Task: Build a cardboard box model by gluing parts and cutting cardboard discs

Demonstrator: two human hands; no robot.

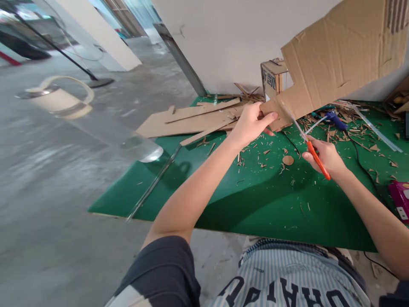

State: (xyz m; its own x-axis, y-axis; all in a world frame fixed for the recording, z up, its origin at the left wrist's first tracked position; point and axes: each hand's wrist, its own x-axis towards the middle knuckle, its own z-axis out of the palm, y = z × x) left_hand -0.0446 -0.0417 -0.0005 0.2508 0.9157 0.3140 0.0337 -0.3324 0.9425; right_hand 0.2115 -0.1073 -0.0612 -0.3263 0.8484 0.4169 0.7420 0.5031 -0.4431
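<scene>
A large irregular sheet of cardboard [338, 64] is held up above the table, its narrow end at the lower left. My left hand [252, 121] grips that end, thumb on top and fingers behind. In my right hand [327, 157] is a pair of scissors [315, 155] with orange handles. Their blades point up and left and meet the cardboard near its lower edge, close to my left hand. How far the blades are apart I cannot make out. Below them, a small cardboard disc [288, 160] lies on the green table [255, 204].
Cardboard strips [191, 119] and many scraps litter the table's back. A blue glue gun [335, 120] with a cord, clear glue sticks [378, 128], a small box [275, 79] and a purple box [399, 200] are around. A clear pitcher [105, 128] stands left, clear rods [156, 181] beside it.
</scene>
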